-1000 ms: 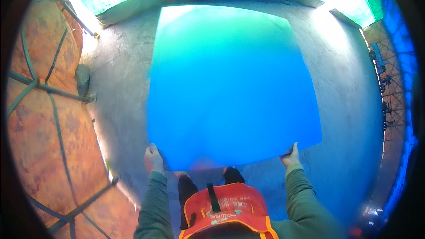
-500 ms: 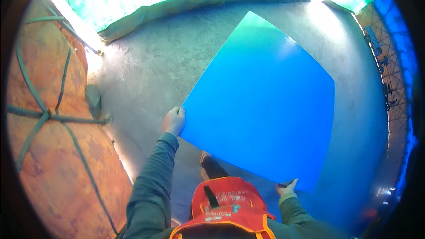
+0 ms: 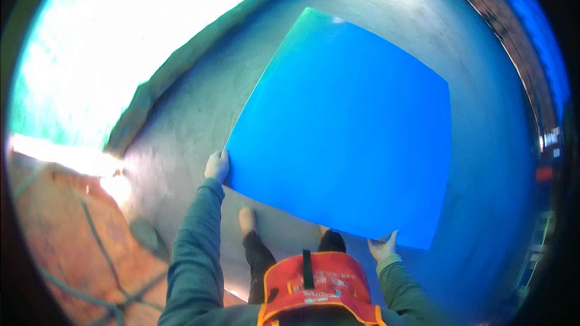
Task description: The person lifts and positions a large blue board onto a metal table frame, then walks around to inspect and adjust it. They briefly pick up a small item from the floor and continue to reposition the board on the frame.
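A large, flat blue sheet [image 3: 344,127] with a glossy face is held out in front of me, above the grey floor. My left hand [image 3: 217,166] is closed on its left edge, close to the near left corner. At the near edge, toward the right corner, my right hand [image 3: 383,247] grips it with the thumb on top and the fingers underneath. The sheet hides much of the floor beyond it. I wear dark sleeves and a red apron [image 3: 326,278] with orange trim.
Bare grey concrete floor [image 3: 181,145] surrounds the sheet. An orange-brown panel with dark pipes [image 3: 90,235] lies at the lower left. Along the upper left hangs a bright, pale green cover [image 3: 78,72]. A wall edged in blue [image 3: 519,54] curves along the right.
My view has turned to the right, so the orange-brown panel has slid lower and the bright cover fills the left. Both hands keep hold of the sheet, and both feet now show.
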The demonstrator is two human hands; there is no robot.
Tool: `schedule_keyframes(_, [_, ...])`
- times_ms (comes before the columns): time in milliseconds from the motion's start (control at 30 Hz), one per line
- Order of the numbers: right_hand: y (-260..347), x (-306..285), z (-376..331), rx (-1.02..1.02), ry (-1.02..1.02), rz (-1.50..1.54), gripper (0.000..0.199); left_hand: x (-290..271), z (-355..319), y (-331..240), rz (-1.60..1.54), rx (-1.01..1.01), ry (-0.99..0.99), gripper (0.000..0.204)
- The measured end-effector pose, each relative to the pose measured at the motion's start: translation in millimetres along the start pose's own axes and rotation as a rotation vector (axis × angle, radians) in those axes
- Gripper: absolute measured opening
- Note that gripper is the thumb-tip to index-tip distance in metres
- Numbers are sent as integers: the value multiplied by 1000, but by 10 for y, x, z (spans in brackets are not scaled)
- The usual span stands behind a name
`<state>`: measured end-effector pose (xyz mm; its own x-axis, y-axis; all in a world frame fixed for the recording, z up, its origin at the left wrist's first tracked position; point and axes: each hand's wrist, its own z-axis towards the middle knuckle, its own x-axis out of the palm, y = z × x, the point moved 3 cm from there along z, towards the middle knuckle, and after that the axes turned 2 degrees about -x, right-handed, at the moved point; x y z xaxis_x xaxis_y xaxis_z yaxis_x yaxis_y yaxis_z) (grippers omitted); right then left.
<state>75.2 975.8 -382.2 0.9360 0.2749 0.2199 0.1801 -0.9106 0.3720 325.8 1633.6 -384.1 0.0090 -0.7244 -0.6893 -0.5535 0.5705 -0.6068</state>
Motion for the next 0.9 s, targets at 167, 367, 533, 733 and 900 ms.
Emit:
schedule_keyframes(167, [-1264, 188, -266, -6, 83, 29, 88, -590, 829, 564, -220, -63, 71, 47])
schedule_keyframes(367, [-2353, 491, -689, 42, -97, 80, 94, -1173, 1528, 884, -196, -12, 205, 54])
schedule_keyframes(533, [-2957, 561, -798, 105, -142, 75, 100, -1284, 1855, 1458, -164, -77, 244, 59])
schedule_keyframes(733, [-2769, 168, -741, 112, -252, -393, 100, -1203, 1683, 1121, 234, -33, 49, 68])
schedule_keyframes(900, [-2332, -441, -841, 18, -75, -1088, 65, -1009, 873, 671, 742, -77, -231, 84])
